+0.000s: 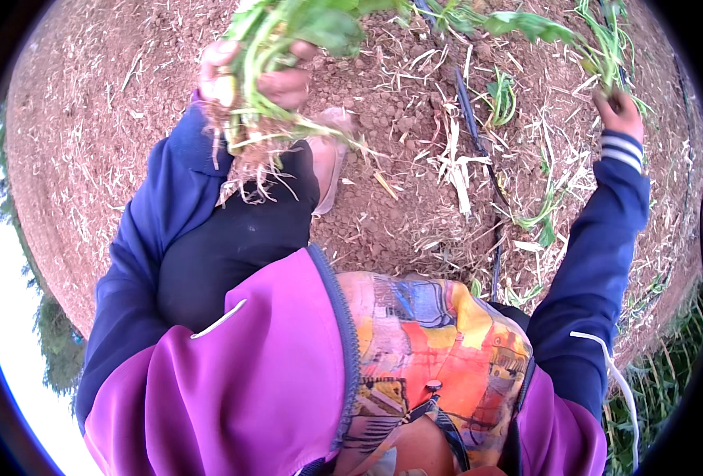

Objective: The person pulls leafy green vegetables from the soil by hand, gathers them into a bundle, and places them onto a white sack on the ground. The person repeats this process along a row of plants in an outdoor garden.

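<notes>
At the top left, my left hand [284,88] is closed around a bunch of uprooted green leafy plants [250,89]. Pale, thready roots [256,172] dangle below the fist, over my knee, and one thin stem sticks out to the right. The upper leaves are blurred and cut off by the picture's edge. Over at the right, my right hand [622,116] grips the stem base of another green plant [608,62]. Whether that plant's roots are still in the soil is hidden by the fingers.
A black drip irrigation line [469,113] runs along the reddish soil [387,196] between my hands. Beside it lie a small wilted plant [502,98], dry stalks [459,172] and limp green stems [541,214]. My shoe [326,172] rests left of the line. Grass [654,381] edges the lower right.
</notes>
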The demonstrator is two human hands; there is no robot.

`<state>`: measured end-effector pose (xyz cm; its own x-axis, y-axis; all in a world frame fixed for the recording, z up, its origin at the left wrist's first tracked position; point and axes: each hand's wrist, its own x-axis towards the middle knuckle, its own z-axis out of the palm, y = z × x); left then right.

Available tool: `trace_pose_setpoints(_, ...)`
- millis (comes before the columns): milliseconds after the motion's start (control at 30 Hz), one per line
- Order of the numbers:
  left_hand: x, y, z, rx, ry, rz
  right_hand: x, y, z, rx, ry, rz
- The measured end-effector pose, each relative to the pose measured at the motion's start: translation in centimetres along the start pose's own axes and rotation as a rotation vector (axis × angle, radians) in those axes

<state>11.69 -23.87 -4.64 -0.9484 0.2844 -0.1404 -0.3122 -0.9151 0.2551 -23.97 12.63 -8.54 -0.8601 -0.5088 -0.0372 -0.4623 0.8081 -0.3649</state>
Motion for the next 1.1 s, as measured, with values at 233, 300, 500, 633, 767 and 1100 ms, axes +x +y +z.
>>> trace_pose_setpoints(233, -1.6, 0.0, -0.2, -0.033, 0.103, 0.206, -7.1, 6.5, 7.4, 1.535, 0.102, 0.621)
trace_pose_setpoints(300, -1.8, -0.5, 0.2, 0.028, 0.182, 0.257, -7.3, 3.0, 9.9, 1.370, 0.076, 0.592)
trace_pose_setpoints(500, -2.7, -1.3, 0.2, -0.024, 0.267, 0.243, -8.4, -7.1, 16.4, 0.655, -0.229, -0.083)
trace_pose_setpoints(633, -2.4, -1.2, -0.7, -0.036, 0.235, 0.190, -9.5, -5.2, 23.3, 0.212, -0.566, 0.031)
trace_pose_setpoints(767, -3.5, -1.5, -0.7, -0.047, 0.280, 0.177, -11.3, -7.4, 23.0, 0.208, -0.454, -0.007)
trace_pose_setpoints(1100, -3.7, -1.6, -0.9, -0.012, 0.335, 0.183, -15.0, -8.8, 21.2, 0.250, -0.295, -0.106)
